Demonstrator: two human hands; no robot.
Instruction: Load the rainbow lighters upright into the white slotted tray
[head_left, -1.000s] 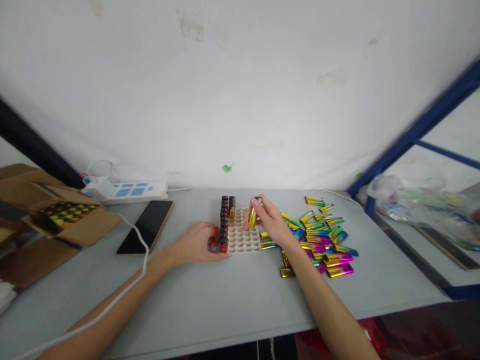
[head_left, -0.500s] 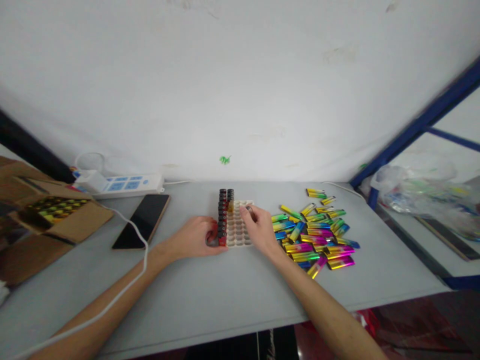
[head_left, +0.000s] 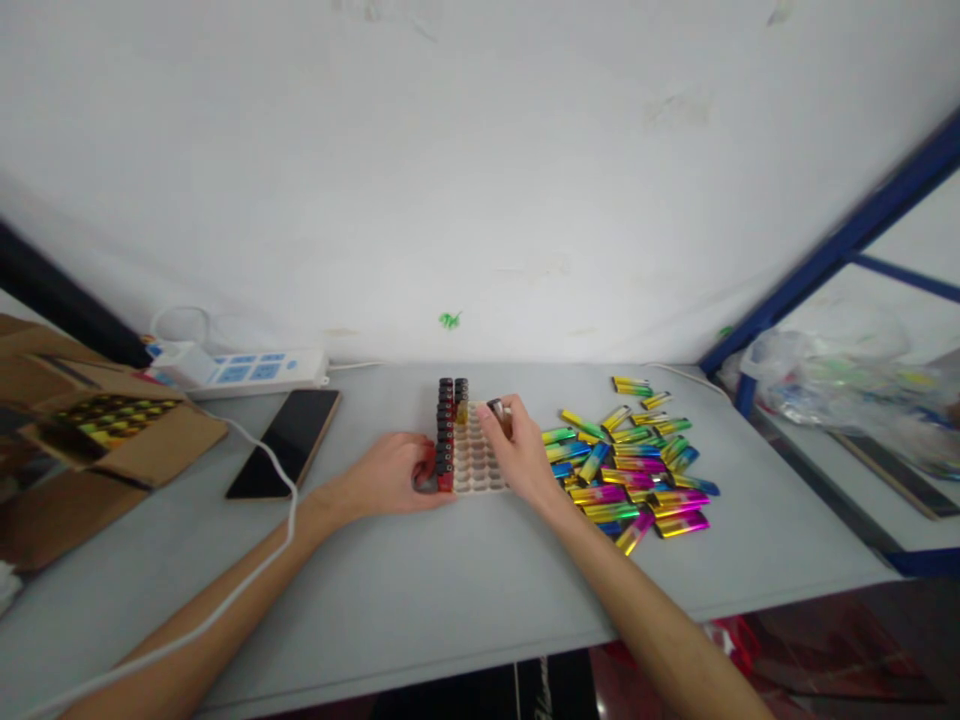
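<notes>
The right hand [head_left: 519, 448] grips a lighter [head_left: 496, 408] at the far right of the tray [head_left: 478, 472], top up, long axis mostly hidden, while the left hand [head_left: 394, 474] holds the tray's near-left corner.

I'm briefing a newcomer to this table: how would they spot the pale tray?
On the gray table, look between the left hand and the right hand. The tray there is a slab with rows of holes, black-topped lighters standing along its left side. Its dull off-white sets it apart from the shiny lighters strewn to its right.
</notes>
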